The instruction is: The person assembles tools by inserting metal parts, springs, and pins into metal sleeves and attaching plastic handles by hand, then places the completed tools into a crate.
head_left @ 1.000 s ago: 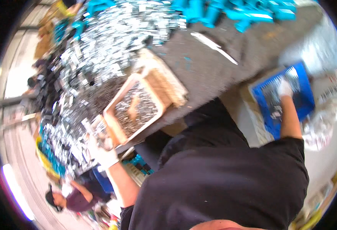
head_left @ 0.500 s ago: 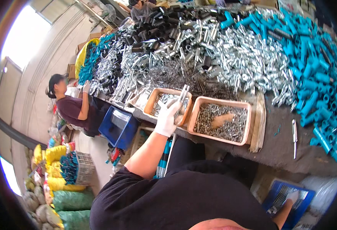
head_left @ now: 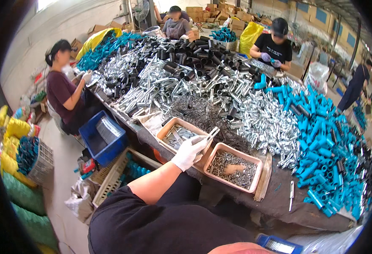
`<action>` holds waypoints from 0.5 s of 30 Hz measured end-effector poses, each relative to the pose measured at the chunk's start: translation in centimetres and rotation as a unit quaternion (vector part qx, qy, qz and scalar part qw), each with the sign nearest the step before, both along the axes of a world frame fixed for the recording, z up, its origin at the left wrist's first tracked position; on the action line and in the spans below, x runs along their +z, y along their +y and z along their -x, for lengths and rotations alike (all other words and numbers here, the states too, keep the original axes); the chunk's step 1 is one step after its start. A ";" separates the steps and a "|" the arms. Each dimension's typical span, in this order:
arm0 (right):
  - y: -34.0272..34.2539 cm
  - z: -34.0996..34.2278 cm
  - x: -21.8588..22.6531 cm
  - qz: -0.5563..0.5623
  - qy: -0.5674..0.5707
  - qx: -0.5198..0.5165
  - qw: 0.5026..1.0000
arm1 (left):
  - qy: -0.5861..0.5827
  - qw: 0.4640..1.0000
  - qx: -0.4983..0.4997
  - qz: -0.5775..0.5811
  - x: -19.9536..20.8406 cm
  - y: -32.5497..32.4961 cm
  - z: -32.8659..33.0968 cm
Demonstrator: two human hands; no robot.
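- From here I see the white-gloved left hand (head_left: 189, 153) closed around at least one shiny silver metal tube (head_left: 213, 133), beside the far left corner of the pink rectangular plastic tray (head_left: 228, 183).
- The right hand is outside my view; I cannot tell its grip.

We can make out no words: the pale lettering (head_left: 279, 51) on a black short-sleeved shirt (head_left: 266, 50) and faint print on a white plastic sack (head_left: 316, 78) are too small.

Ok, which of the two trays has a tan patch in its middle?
The right tray: small metal bits surround its tan patch. The left tray holds longer, thin metal pieces instead.
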State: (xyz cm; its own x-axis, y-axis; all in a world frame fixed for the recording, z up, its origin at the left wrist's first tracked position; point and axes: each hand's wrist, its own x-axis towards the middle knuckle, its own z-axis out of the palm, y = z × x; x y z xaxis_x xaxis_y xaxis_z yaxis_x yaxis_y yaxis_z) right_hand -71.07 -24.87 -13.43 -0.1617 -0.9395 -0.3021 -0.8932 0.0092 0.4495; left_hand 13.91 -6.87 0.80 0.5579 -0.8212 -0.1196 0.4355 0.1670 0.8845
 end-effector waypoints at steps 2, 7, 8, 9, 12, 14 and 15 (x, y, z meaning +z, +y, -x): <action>-0.8 -2.2 3.3 0.124 -0.239 -0.004 0.963 | 0.012 0.999 -0.030 0.013 0.7 -0.1 0.4; -1.1 -25.9 20.3 0.317 -0.728 0.070 0.604 | 0.073 0.988 -0.125 0.055 0.6 3.1 3.9; 1.7 -32.8 23.5 0.204 -0.733 0.059 0.646 | 0.100 0.978 -0.167 0.072 0.3 3.7 4.7; 3.0 -38.0 22.8 0.146 -0.789 0.105 0.587 | 0.122 0.970 -0.197 0.070 0.7 3.9 5.4; 6.8 -53.2 20.6 -0.001 -0.821 0.151 0.550 | 0.150 0.963 -0.219 0.049 0.9 4.5 7.2; 7.9 -59.8 18.5 -0.173 -0.871 0.077 0.454 | 0.058 0.978 -0.201 0.020 0.8 5.8 7.1; 8.8 -62.1 17.7 -0.231 -0.876 0.064 0.418 | 0.075 0.970 -0.229 0.030 1.1 6.3 6.5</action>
